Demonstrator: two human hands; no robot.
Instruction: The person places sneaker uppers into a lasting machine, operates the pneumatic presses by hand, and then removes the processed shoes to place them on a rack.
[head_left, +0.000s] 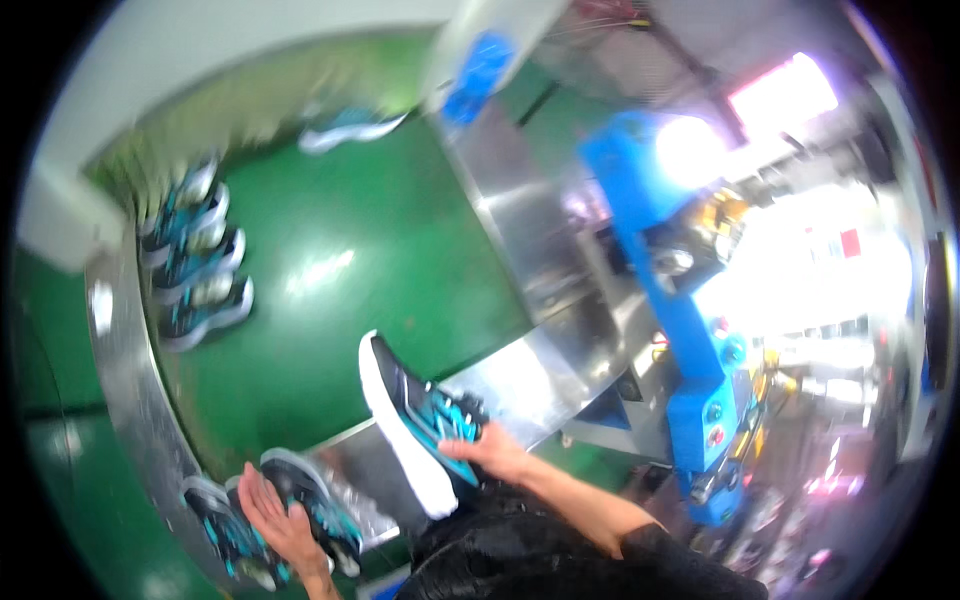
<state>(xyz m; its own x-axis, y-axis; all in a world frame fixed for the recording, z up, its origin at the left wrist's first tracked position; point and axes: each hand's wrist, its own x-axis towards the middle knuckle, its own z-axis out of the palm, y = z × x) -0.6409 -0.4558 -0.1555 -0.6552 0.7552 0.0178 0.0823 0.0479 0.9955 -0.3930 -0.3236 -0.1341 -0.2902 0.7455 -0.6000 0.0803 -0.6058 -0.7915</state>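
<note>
My right hand [488, 452] is closed on a black and teal sneaker [405, 425] with a thick white sole. The sneaker is tilted, its toe pointing away from me over the green surface and its sole facing left. Lower left, my left hand [275, 515] has its fingers stretched out and lies over several similar sneakers [305, 490] standing close together. Another of these sneakers [212, 515] shows left of that hand. Whether the left palm touches the sneakers I cannot tell.
A green belt [340, 260] with a metal rim [130, 390] spreads before me. Several sneakers [205, 310] stand in a row at its left side, and one sneaker [350, 130] lies at the far end by hanging strips [260, 95]. To the right stands a blue machine [650, 240] with buttons.
</note>
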